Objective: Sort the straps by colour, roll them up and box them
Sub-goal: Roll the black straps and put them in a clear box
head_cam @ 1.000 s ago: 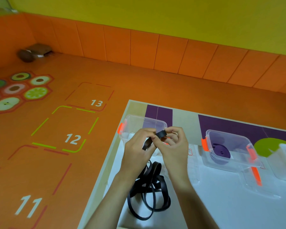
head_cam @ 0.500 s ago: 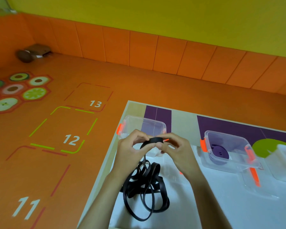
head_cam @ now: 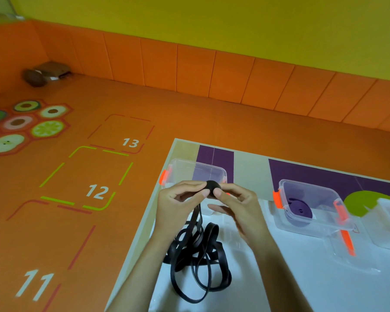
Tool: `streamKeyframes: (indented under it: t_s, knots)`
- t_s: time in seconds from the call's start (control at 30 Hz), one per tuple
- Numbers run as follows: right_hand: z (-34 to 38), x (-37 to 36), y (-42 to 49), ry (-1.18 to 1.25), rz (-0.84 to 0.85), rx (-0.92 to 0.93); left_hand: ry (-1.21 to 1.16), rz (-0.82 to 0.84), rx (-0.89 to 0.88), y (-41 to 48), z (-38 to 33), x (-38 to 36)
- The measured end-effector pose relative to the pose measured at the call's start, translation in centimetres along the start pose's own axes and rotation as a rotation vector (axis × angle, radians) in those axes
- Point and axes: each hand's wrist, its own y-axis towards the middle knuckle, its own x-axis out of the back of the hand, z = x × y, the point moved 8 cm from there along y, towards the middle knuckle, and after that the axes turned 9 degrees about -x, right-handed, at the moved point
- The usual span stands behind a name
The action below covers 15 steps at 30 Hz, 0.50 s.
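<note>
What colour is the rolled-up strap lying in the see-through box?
Purple. The rolled strap in the clear box shows best in the head view.

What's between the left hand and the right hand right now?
Head view: the rolled end of the black strap, pinched by the left hand and right hand.

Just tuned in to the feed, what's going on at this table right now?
A person is rolling up a black strap. The left hand and right hand both pinch its small rolled end in front of a clear box, while the rest lies in loose loops on the table. The next box to the right already holds a rolled purple strap.
</note>
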Motion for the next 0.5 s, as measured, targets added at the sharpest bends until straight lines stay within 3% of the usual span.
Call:
streamKeyframes:
  t_s: [0.1, 0.17, 0.27, 0.4, 0.5]
  knots:
    - [2.0, 0.9, 0.2, -0.449, -0.003, 0.100, 0.124, 0.146, -0.009, 0.3, 0.0, 0.0]
    - [2.5, 0.5, 0.2, -0.510, 0.047, 0.106, 0.158, 0.210, 0.003, 0.4, 0.0, -0.5]
    - [2.7, 0.4, 0.3, -0.409, 0.022, 0.116, 0.106, 0.182, 0.037, 0.5, 0.4, -1.0]
    - [1.6, 0.1, 0.0, -0.098, -0.039, 0.055, 0.008, -0.050, 0.060, -0.2, 0.9, -0.5]
    - [0.4, -0.3, -0.1, 0.102, -0.065, -0.020, 0.017, -0.062, 0.076, -0.4, 1.1, -1.0]
